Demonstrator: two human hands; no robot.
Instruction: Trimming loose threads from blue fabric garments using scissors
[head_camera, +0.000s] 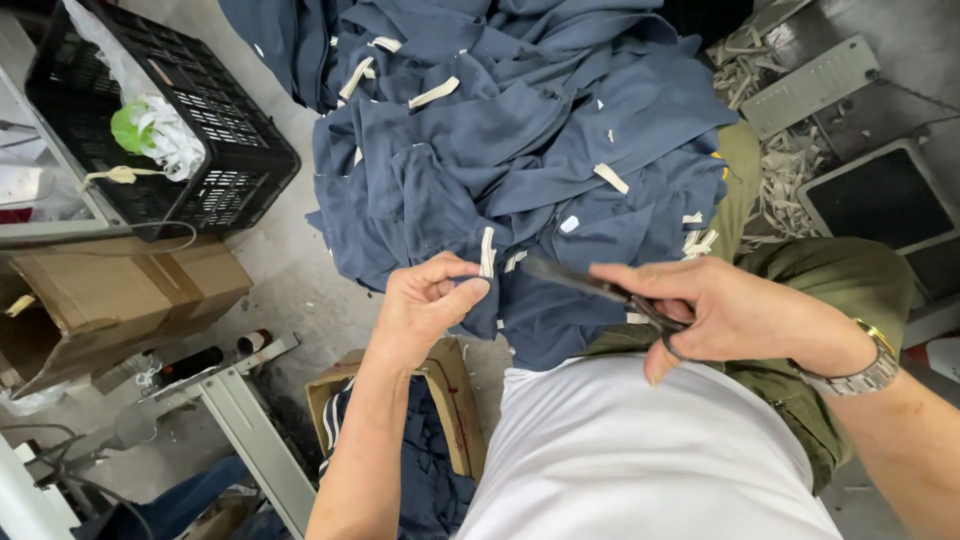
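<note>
One pair of dark metal scissors (600, 290) lies with its long axis running nearly level across the view, blades pointing toward the left hand (425, 305) and handles tucked into the right hand (725, 310), whose fingers are curled through and around the loops. The left hand's thumb and fingers pinch a short cream cloth tab (487, 252) on the heap of navy blue fabric garments (520, 150) spread over the lap. One black plastic crate (190, 120) and one brown cardboard box (120, 290) sit to the left.
</note>
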